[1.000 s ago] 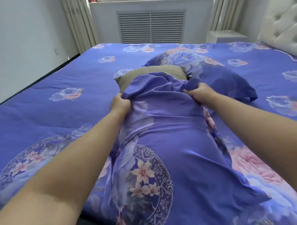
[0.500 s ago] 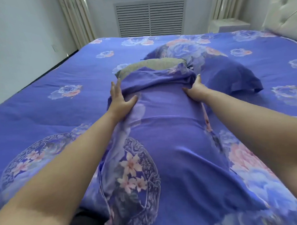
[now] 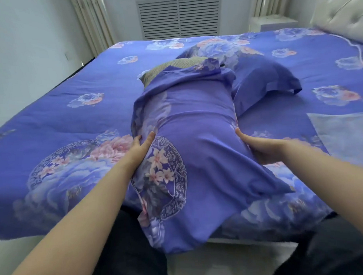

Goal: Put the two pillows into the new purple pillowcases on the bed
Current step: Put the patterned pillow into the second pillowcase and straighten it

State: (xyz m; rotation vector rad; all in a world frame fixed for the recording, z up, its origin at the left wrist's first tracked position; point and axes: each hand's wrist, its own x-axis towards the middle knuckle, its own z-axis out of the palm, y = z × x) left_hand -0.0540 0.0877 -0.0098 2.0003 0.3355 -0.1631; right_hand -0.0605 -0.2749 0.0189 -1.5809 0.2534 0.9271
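the pillow point(image 3: 170, 64) lies lengthwise across the middle of the bed point(image 3: 52, 125), most of it already inside a purple pillowcase point(image 3: 197, 136) with a ring of pale flowers printed near its closed end. only the olive-tan far end of the pillow shows, poking out of the pillowcase's bunched open mouth on the side away from the person. the closed end of the pillowcase hangs limp over the near edge of the bed.

the left hand point(image 3: 139, 150) presses against the left flank of the pillowcase about midway along it, fingers straight and close together, thumb resting on top of the fabric — flat against it rather than curled round it. the right hand point(image 3: 257, 148) holds the opposite flank at the same level; its thumb lies along the cloth, but its fingers are tucked under the fabric, so i cannot tell how they lie.

just beyond the pillow and to its right sits a second pillow point(image 3: 254, 73), fully in its purple floral case, touching the first near its open end. the bed is spread with a matching purple flowered cover. past the far edge of the bed a slatted radiator cover point(image 3: 179, 16) stands under the window between cream curtains point(image 3: 92, 21), and a tufted white headboard point(image 3: 343, 10) rises at the bed's right end — a small white nightstand point(image 3: 273, 23) stands beside it.
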